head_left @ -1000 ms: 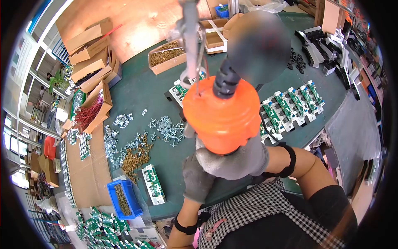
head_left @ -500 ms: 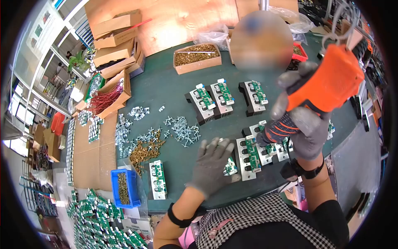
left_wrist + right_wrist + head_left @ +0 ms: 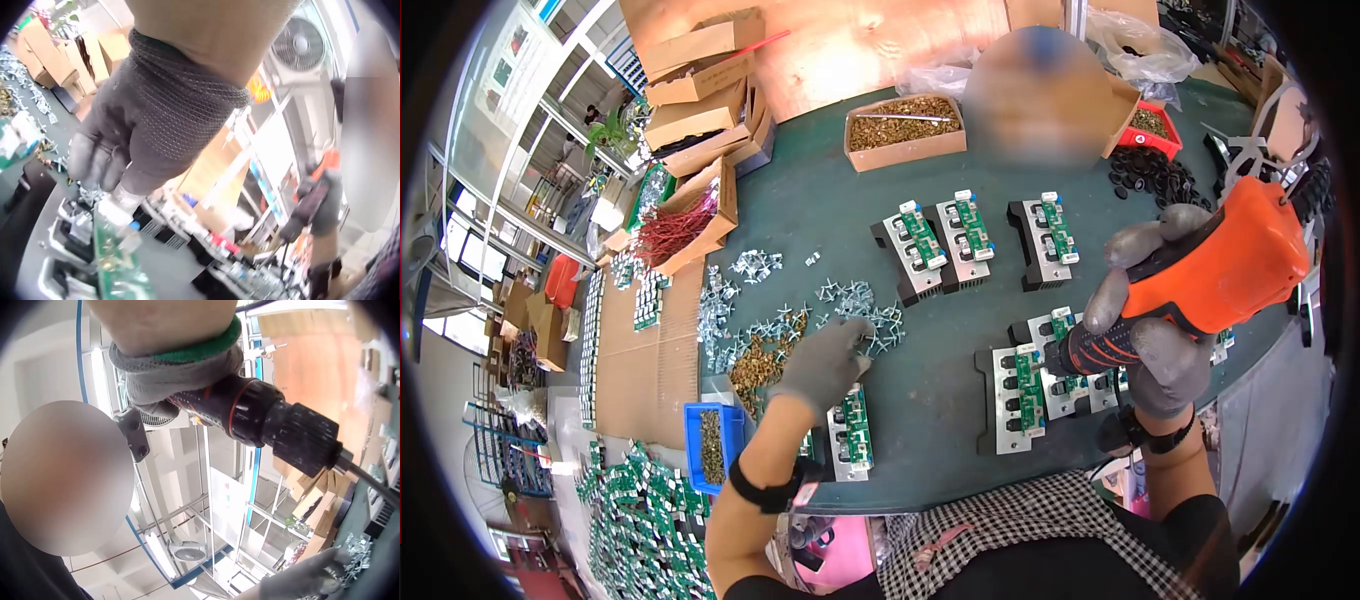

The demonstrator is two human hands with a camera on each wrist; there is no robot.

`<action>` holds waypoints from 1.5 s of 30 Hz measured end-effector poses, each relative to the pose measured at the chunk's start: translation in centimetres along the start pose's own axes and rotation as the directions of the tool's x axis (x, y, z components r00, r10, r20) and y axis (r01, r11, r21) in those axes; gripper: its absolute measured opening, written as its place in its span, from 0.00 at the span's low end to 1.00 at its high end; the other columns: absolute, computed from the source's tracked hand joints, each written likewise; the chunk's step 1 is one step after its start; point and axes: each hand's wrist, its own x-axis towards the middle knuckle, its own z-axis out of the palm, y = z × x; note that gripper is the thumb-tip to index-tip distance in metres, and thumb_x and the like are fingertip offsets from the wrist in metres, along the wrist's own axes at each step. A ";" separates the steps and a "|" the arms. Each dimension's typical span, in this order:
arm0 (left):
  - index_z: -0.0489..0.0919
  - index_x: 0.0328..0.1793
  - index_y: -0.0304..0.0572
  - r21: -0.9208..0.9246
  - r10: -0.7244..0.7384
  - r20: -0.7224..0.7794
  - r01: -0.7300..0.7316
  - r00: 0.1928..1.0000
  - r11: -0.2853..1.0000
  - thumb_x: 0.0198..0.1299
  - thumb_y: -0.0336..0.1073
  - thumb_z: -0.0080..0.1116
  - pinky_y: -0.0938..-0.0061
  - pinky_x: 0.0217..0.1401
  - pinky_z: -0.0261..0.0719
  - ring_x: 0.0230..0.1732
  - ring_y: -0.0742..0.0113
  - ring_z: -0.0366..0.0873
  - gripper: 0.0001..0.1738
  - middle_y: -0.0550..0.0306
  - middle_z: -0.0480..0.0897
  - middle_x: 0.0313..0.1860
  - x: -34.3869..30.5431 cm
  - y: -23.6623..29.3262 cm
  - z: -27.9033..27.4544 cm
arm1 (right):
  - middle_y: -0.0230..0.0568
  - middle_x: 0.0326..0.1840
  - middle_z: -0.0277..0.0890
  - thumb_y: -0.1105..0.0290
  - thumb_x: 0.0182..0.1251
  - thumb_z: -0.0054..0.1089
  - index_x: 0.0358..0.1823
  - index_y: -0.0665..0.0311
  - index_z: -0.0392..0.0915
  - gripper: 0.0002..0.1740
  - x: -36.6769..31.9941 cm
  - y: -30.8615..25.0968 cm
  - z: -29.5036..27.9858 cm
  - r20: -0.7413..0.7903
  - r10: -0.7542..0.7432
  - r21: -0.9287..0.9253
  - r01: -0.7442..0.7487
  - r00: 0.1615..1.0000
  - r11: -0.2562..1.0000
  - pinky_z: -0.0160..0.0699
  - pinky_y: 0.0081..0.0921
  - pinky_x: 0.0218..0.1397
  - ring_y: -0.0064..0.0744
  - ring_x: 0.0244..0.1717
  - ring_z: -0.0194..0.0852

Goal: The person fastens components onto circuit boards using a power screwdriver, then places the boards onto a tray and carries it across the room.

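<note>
My gloved left hand (image 3: 825, 365) is at the upper end of a metal plate with a green circuit board (image 3: 855, 430), fingers loosely bent and apart. Its fingers overlap the pile of silver screws (image 3: 875, 320) in the head view. In the left wrist view, the fingertips are right by the white connector of the circuit board (image 3: 115, 250). My gloved right hand (image 3: 1155, 310) grips an orange and black power drill (image 3: 1220, 270), tilted with its chuck end down-left. The chuck and long bit (image 3: 350, 464) show in the right wrist view. Below it is a row of board assemblies (image 3: 1020, 400).
Three more assemblies stand further back, one of them (image 3: 1045, 240) apart. Brass parts fill a cardboard box (image 3: 905, 150) and a blue bin (image 3: 715, 445). Loose brass pieces (image 3: 755, 375) lie at the left. A red bin (image 3: 1145, 128) and black rings (image 3: 1155, 180) sit back right.
Both hands were together under the drill, then parted. My right hand carried the drill right. My left hand moved left, and the assembly beneath it now lies beside another at the front left.
</note>
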 end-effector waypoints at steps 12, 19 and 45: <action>0.83 0.45 0.51 0.126 0.110 0.024 -0.112 0.994 0.986 0.59 0.39 0.59 0.62 0.53 0.74 0.49 0.52 0.78 0.10 0.54 0.79 0.44 5.0 7.1 3.1 | 0.50 0.48 0.74 0.73 0.47 0.73 0.61 0.63 0.58 0.41 0.1 -0.4 -0.5 0.019 0.072 0.009 -0.072 0.997 0.997 0.84 0.25 0.32 0.34 0.31 0.82; 0.83 0.46 0.51 0.255 0.205 -0.151 -0.163 0.967 0.953 0.59 0.38 0.57 0.65 0.53 0.75 0.48 0.56 0.77 0.11 0.57 0.78 0.44 4.4 6.5 4.0 | 0.49 0.49 0.74 0.73 0.50 0.71 0.63 0.62 0.57 0.39 0.5 -0.8 -0.3 0.045 -0.005 -0.026 0.006 0.999 1.000 0.83 0.26 0.32 0.33 0.31 0.81; 0.71 0.57 0.41 -0.885 0.417 0.234 0.015 0.878 0.464 0.71 0.41 0.45 0.75 0.45 0.76 0.42 0.73 0.75 0.16 0.62 0.77 0.40 -0.5 7.6 6.0 | 0.51 0.51 0.74 0.75 0.57 0.63 0.65 0.63 0.56 0.35 0.0 -0.7 -0.4 0.078 -0.165 0.255 0.140 0.983 0.957 0.83 0.34 0.44 0.37 0.33 0.82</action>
